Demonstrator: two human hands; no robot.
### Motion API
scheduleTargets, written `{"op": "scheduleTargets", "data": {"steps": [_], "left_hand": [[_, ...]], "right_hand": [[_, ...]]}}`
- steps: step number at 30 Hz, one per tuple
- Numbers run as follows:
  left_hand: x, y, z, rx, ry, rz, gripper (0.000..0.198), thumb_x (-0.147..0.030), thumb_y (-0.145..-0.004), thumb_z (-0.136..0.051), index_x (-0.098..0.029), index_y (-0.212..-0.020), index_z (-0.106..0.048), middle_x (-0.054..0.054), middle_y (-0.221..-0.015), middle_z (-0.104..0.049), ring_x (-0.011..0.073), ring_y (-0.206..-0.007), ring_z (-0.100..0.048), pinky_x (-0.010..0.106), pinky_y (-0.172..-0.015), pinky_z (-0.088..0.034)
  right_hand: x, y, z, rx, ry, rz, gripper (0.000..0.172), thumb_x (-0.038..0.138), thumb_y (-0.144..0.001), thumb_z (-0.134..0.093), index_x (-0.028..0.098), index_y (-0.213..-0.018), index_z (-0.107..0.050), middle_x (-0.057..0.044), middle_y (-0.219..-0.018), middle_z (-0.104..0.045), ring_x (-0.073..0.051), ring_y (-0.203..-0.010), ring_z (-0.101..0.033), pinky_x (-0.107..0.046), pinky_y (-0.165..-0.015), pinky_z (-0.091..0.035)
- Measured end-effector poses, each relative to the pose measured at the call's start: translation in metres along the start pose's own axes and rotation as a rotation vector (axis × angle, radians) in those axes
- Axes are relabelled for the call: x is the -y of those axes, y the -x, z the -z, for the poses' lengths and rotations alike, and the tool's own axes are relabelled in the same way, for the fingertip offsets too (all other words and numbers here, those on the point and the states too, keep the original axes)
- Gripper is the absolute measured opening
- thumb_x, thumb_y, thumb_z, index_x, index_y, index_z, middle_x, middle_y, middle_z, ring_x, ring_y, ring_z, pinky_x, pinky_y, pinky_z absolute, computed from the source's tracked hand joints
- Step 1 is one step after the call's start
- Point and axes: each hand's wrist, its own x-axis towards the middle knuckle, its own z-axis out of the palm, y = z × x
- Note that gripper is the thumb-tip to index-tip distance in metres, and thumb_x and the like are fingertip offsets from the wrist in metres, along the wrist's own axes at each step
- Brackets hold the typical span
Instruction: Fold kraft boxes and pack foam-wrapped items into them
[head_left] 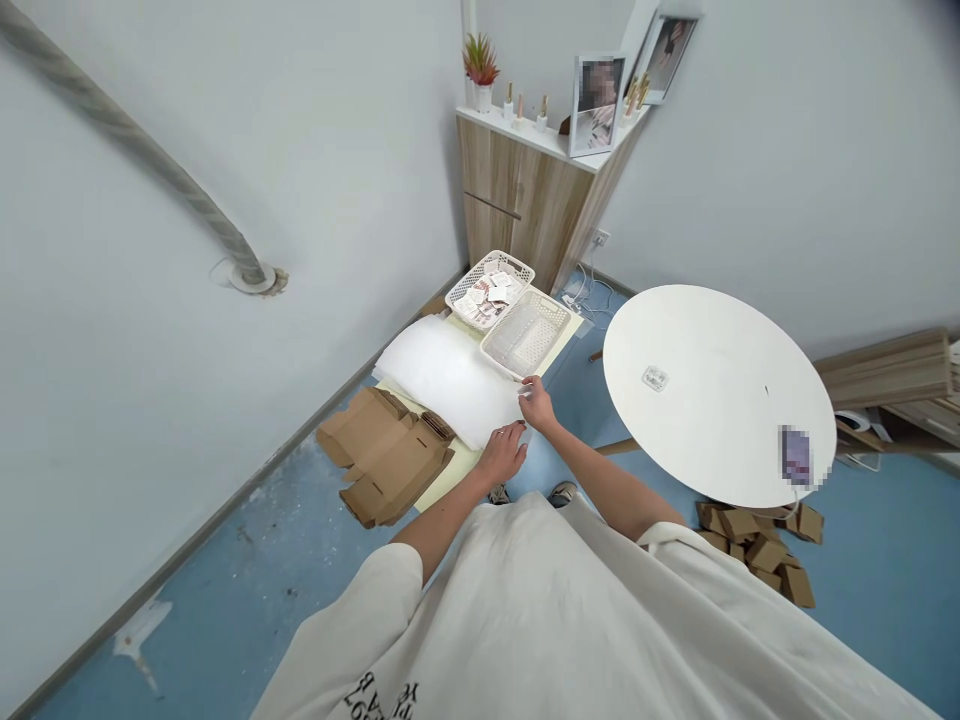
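Note:
A stack of white foam sheets (446,378) lies on a low pale-yellow table (450,478). My left hand (501,455) rests at the near right corner of the stack, fingers curled down onto its edge. My right hand (537,403) is just beyond, at the stack's right edge, fingers pinched on a thin white sheet. Flat brown cardboard box blanks (386,452) lie to the left of the stack. Two white mesh baskets stand behind it: the near basket (526,334) holds clear packets, the far basket (490,289) holds small cards.
A round white table (716,390) stands to the right with a small packet and a phone on it. Folded brown boxes (761,545) lie on the blue floor under it. A wooden cabinet (529,195) with frames and a plant fills the corner. The grey wall runs along the left.

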Motion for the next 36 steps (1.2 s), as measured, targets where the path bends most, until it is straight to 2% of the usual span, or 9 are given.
{"op": "scheduleTargets", "data": {"steps": [3,6,10,15,21,25,30,33,36], "left_hand": [[-0.005,-0.012,-0.003,-0.044,-0.044,-0.018,0.041,-0.030,-0.102,-0.036,-0.021,-0.141,-0.044,0.012,-0.149,-0.047,0.0263,-0.136,-0.045,0.045,-0.112,-0.036],[-0.015,-0.032,-0.008,-0.084,-0.101,-0.067,0.042,-0.031,-0.102,-0.036,-0.020,-0.142,-0.042,0.012,-0.152,-0.044,0.0266,-0.137,-0.043,0.046,-0.111,-0.037],[-0.038,-0.065,-0.019,-0.071,-0.164,-0.133,0.044,-0.032,-0.101,-0.039,-0.021,-0.144,-0.042,0.012,-0.154,-0.042,0.0272,-0.138,-0.044,0.046,-0.110,-0.039],[-0.075,-0.108,-0.045,-0.015,-0.211,-0.198,0.047,-0.034,-0.101,-0.036,-0.021,-0.147,-0.040,0.012,-0.155,-0.040,0.0278,-0.141,-0.041,0.046,-0.112,-0.037],[-0.117,-0.171,-0.095,0.079,-0.262,-0.203,0.056,-0.035,-0.100,-0.035,-0.019,-0.154,-0.031,0.015,-0.161,-0.031,0.0301,-0.146,-0.034,0.047,-0.114,-0.034],[-0.142,-0.223,-0.137,0.136,-0.294,-0.123,0.062,-0.032,-0.099,-0.037,-0.018,-0.157,-0.023,0.015,-0.164,-0.024,0.0318,-0.149,-0.028,0.049,-0.115,-0.032],[-0.179,-0.283,-0.184,0.198,-0.331,-0.030,0.067,-0.029,-0.095,-0.044,-0.018,-0.158,-0.022,0.016,-0.165,-0.022,0.0337,-0.148,-0.029,0.050,-0.116,-0.031],[-0.202,-0.307,-0.208,0.257,-0.347,0.006,0.066,-0.030,-0.095,-0.044,-0.019,-0.157,-0.024,0.015,-0.165,-0.022,0.0333,-0.149,-0.028,0.050,-0.117,-0.030],[-0.220,-0.323,-0.228,0.318,-0.360,0.026,0.065,-0.029,-0.095,-0.044,-0.019,-0.156,-0.025,0.015,-0.165,-0.022,0.0325,-0.149,-0.028,0.049,-0.117,-0.029]], "right_hand": [[-0.003,0.005,0.023,-0.012,-0.030,0.096,0.036,0.023,-0.078,-0.047,0.026,-0.114,-0.046,-0.002,-0.099,-0.067,-0.017,-0.067,-0.055,-0.031,-0.070,-0.044],[-0.012,0.008,0.055,-0.108,-0.048,0.147,0.027,0.026,-0.080,-0.045,0.026,-0.107,-0.047,-0.001,-0.091,-0.063,-0.018,-0.068,-0.053,-0.031,-0.069,-0.042],[-0.039,0.008,0.107,-0.277,-0.081,0.076,0.026,0.026,-0.078,-0.043,0.026,-0.104,-0.047,0.001,-0.082,-0.058,-0.019,-0.071,-0.053,-0.030,-0.069,-0.041],[-0.091,0.007,0.176,-0.428,-0.206,-0.051,0.035,0.027,-0.072,-0.044,0.025,-0.107,-0.047,0.005,-0.070,-0.054,-0.017,-0.065,-0.052,-0.028,-0.066,-0.042],[-0.163,0.004,0.254,-0.513,-0.439,-0.215,0.046,0.032,-0.068,-0.054,0.024,-0.113,-0.048,0.003,-0.078,-0.061,-0.015,-0.064,-0.056,-0.027,-0.063,-0.045],[-0.213,-0.004,0.306,-0.524,-0.493,-0.262,0.049,0.033,-0.066,-0.059,0.024,-0.113,-0.051,0.001,-0.085,-0.065,-0.016,-0.070,-0.061,-0.029,-0.068,-0.049],[-0.272,-0.016,0.370,-0.556,-0.564,-0.350,0.047,0.029,-0.067,-0.063,0.023,-0.112,-0.052,-0.001,-0.090,-0.068,-0.018,-0.073,-0.066,-0.031,-0.070,-0.051],[-0.306,-0.022,0.399,-0.622,-0.598,-0.442,0.047,0.027,-0.066,-0.065,0.023,-0.111,-0.053,-0.001,-0.091,-0.067,-0.017,-0.073,-0.066,-0.031,-0.070,-0.052],[-0.339,-0.027,0.418,-0.699,-0.638,-0.538,0.044,0.025,-0.066,-0.067,0.023,-0.108,-0.054,-0.001,-0.091,-0.065,-0.016,-0.074,-0.066,-0.029,-0.070,-0.054]]}}
